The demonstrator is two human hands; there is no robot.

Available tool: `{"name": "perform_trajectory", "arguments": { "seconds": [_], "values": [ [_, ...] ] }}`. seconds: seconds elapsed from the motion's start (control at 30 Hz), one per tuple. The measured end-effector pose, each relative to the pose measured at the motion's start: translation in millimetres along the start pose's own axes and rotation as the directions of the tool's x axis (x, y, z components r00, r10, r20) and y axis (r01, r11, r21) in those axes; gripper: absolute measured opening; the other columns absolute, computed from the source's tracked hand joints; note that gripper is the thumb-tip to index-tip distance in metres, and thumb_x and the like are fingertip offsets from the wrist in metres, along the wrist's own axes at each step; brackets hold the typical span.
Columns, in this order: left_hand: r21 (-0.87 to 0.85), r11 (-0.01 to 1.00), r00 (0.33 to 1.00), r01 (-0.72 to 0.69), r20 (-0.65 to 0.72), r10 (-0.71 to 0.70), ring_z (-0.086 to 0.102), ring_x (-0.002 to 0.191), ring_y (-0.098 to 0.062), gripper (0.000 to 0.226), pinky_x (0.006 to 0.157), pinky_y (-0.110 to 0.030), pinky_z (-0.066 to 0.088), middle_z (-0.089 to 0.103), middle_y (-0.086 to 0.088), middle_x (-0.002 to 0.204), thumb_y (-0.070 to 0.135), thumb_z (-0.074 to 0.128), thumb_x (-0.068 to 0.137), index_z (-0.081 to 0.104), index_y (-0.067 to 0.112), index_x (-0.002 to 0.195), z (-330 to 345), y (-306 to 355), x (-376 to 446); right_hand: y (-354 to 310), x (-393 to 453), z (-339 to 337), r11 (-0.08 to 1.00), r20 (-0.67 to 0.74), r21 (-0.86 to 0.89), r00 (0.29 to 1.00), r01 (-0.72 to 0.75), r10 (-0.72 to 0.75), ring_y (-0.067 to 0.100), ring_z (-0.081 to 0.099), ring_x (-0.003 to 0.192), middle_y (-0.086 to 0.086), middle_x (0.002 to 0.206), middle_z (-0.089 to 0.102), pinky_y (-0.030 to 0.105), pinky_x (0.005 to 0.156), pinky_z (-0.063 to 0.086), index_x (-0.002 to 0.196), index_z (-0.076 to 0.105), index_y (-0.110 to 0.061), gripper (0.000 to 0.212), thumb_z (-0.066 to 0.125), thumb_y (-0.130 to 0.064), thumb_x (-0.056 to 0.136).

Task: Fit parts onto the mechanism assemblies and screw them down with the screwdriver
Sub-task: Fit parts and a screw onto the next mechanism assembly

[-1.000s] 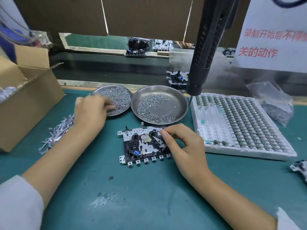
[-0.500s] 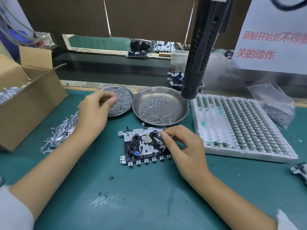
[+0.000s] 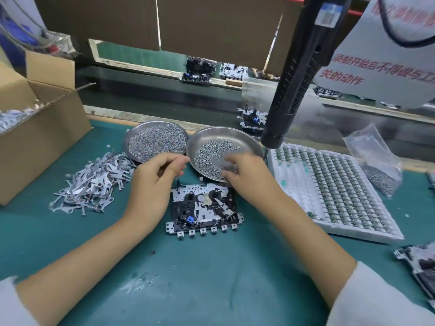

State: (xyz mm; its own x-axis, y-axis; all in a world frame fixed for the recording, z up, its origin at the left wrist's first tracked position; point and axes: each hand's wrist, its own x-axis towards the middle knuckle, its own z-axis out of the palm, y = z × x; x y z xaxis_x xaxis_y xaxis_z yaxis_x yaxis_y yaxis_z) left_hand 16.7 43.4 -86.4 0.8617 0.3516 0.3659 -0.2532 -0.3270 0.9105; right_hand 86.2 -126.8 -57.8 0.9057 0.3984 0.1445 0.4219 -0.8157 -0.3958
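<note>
Cardboard box [image 3: 35, 128] stands at our far left on the green tabletop [image 3: 211, 278], and just beside it lies a loose heap of small metal parts [image 3: 91, 184]. Next come two round dishes: the left dish [image 3: 156, 142] is packed with screws, and the right dish [image 3: 224, 151] holds a thinner scatter. Our left hand [image 3: 153, 184] hovers between the dishes and the mechanism, thumb and fingers curled together as if pinching something tiny; whether anything sits in that grip we cannot tell. The mechanism [image 3: 203, 208] lies flat in the middle, below the dishes, with neither hand on it. Our right hand [image 3: 244, 175] reaches into the right dish, fingers bent down among the screws; motion blur hides whether its grip has closed on one. Above and to the right hangs the screwdriver [image 3: 296, 74], untouched, and beneath it sits a white tray [image 3: 334, 191] of small parts in rows. We judge the work on this unit to be at the screw-fetching stage: driving the screws down is not yet done, and another mechanism waits at the far right edge.
</note>
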Motion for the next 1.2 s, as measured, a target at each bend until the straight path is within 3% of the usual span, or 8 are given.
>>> {"name": "perform_trajectory", "arguments": {
  "seconds": [0.07,0.17,0.33,0.5,0.7,0.77,1.0,1.2],
  "values": [
    [-0.071,0.997,0.999,0.036,-0.015,-0.037,0.065,0.079,-0.005,0.017,0.077,-0.017,0.051,0.07,0.013,0.082,0.018,0.062,0.089,0.068,0.034,0.088,0.0,-0.3,-0.2,-1.8,12.2,0.8,0.993,0.105,-0.09,0.991,-0.077,0.087,0.031,0.062,0.09,0.017,0.095,0.068,0.034,0.079,0.048,0.098,0.067,0.005,0.02,0.059,-0.012,0.091],
    [-0.13,0.99,0.998,0.061,0.004,-0.061,0.067,0.083,-0.005,0.022,0.074,-0.013,0.049,0.071,0.014,0.086,0.011,0.066,0.087,0.07,0.032,0.09,1.7,0.5,-1.9,-1.6,20.0,2.5,0.989,0.097,-0.09,0.988,-0.114,0.123,0.032,0.065,0.091,0.024,0.094,0.07,0.041,0.084,0.052,0.093,0.072,0.006,0.014,0.062,-0.001,0.086],
    [-0.21,0.976,0.998,0.058,0.02,-0.055,0.065,0.079,-0.002,0.019,0.075,-0.013,0.049,0.072,0.009,0.082,0.009,0.071,0.081,0.071,0.025,0.089,10.0,3.9,-7.1,10.4,19.1,3.4,0.995,-0.012,0.007,0.995,-0.104,0.104,0.022,0.066,0.084,0.012,0.088,0.073,0.027,0.08,0.05,0.089,0.076,-0.004,0.01,0.068,-0.003,0.083],
    [-0.145,0.989,1.0,0.002,0.025,0.002,0.065,0.077,-0.001,0.016,0.073,-0.011,0.048,0.072,0.014,0.081,0.013,0.074,0.079,0.071,0.028,0.082,11.9,3.1,-11.0,15.9,13.6,3.7,0.96,-0.121,0.268,0.985,-0.087,0.123,0.004,0.057,0.068,-0.004,0.078,0.066,-0.001,0.061,0.039,0.092,0.075,-0.005,0.012,0.071,-0.001,0.081],
    [-0.089,0.995,0.998,-0.055,0.033,0.058,0.066,0.078,-0.001,0.018,0.075,-0.008,0.046,0.071,0.017,0.082,0.013,0.075,0.078,0.071,0.03,0.082,12.3,4.7,-13.6,16.9,9.5,0.4,0.894,-0.183,0.445,0.973,-0.045,0.14,-0.005,0.06,0.067,-0.001,0.08,0.068,0.004,0.069,0.047,0.094,0.074,-0.003,0.017,0.071,0.005,0.079],
    [-0.081,0.995,0.997,-0.061,0.036,0.064,0.065,0.077,-0.001,0.017,0.074,-0.008,0.045,0.071,0.016,0.081,0.013,0.076,0.078,0.071,0.03,0.081,12.6,5.3,-14.7,16.8,8.5,0.2,0.892,-0.188,0.45,0.973,-0.036,0.134,-0.001,0.061,0.069,0.0,0.083,0.069,0.006,0.072,0.048,0.096,0.074,-0.002,0.018,0.069,0.006,0.08],
    [-0.082,0.996,0.999,-0.038,0.035,0.041,0.063,0.074,-0.001,0.015,0.071,-0.008,0.044,0.071,0.014,0.079,0.015,0.076,0.078,0.072,0.029,0.08,13.1,5.2,-15.4,18.2,8.3,-0.9,0.902,-0.196,0.431,0.971,-0.04,0.136,-0.008,0.057,0.067,-0.002,0.081,0.065,0.001,0.062,0.044,0.098,0.073,-0.004,0.02,0.064,0.008,0.084],
    [-0.079,0.996,0.998,-0.034,0.047,0.038,0.063,0.073,-0.003,0.012,0.07,-0.01,0.046,0.071,0.013,0.079,0.016,0.075,0.079,0.073,0.028,0.081,12.7,4.7,-15.5,21.7,9.7,-3.8,0.961,-0.23,0.274,0.968,-0.029,0.095,0.001,0.054,0.068,0.001,0.086,0.066,-0.001,0.063,0.04,0.1,0.072,-0.005,0.017,0.065,0.001,0.085]
  ]
}}
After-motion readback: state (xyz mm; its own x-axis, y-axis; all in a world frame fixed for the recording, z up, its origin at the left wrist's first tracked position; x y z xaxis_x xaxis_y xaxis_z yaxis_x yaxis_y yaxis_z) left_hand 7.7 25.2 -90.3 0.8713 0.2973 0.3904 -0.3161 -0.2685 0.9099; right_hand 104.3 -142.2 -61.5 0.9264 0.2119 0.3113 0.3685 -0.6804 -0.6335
